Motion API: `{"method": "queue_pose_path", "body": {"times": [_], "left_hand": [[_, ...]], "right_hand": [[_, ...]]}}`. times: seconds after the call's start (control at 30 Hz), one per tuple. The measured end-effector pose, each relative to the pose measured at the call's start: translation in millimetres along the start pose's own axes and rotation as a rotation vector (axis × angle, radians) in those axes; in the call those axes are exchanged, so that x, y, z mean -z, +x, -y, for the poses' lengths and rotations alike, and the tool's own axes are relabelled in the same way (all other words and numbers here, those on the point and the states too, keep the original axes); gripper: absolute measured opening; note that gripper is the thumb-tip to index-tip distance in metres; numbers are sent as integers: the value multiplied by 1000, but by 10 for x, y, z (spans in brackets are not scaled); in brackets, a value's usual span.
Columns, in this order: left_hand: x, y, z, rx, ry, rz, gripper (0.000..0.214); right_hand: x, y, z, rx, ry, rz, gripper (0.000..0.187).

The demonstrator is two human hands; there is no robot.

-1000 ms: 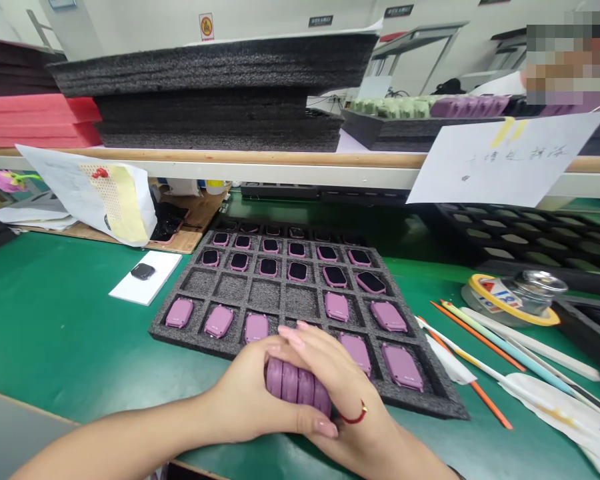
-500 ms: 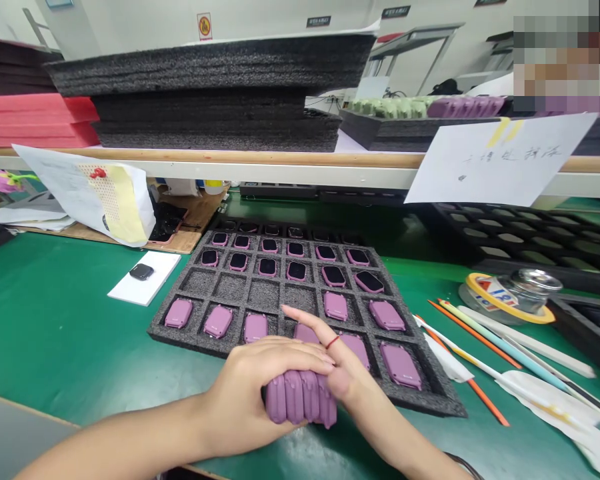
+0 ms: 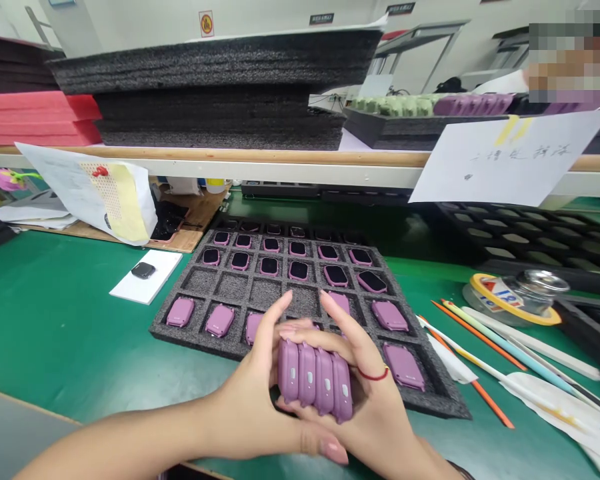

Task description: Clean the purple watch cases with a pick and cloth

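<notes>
four purple watch cases (image 3: 316, 379) stand side by side between left hand (image 3: 250, 400) and right hand (image 3: 383, 407), both half-curled, gripping them; the row runs roughly ten to four o'clock, foam tray (image 3: 443, 395) towards twelve.

From where I stand this looks like a factory workshop, one that handles small electronics. The long green worktop (image 3: 80, 333) holds a black foam tray (image 3: 233, 287) cut into identical compartments, with many purple watch-like cases (image 3: 389, 315) in it, which speaks of batch work. Swab-like sticks (image 3: 480, 337) lie beside a clear jar with a shiny metal lid (image 3: 543, 281). Over the bench runs a shelf (image 3: 280, 169) piled with black foam sheets (image 3: 205, 113) and red ones (image 3: 30, 120), and a handwritten paper (image 3: 510, 160) is taped to its edge. Behind, a warning sign (image 3: 207, 25) hangs on the plain white wall (image 3: 145, 20), near a metal-framed table (image 3: 425, 41).
</notes>
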State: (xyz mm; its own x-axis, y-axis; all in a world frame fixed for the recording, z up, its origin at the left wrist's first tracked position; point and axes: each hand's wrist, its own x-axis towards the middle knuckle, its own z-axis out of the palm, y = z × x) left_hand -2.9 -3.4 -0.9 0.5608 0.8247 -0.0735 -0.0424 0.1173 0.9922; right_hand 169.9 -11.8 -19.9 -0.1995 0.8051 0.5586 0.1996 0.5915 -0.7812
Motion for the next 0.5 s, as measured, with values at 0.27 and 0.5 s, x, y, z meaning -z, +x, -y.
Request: {"method": "queue_pose_path", "body": {"times": [0.27, 0.5], "left_hand": [[-13, 62, -158, 36, -156, 77, 45], [10, 16, -84, 84, -233, 64, 46]], "right_hand": [[7, -10, -46, 53, -22, 20, 88], [7, 9, -34, 54, -26, 2, 92]]}}
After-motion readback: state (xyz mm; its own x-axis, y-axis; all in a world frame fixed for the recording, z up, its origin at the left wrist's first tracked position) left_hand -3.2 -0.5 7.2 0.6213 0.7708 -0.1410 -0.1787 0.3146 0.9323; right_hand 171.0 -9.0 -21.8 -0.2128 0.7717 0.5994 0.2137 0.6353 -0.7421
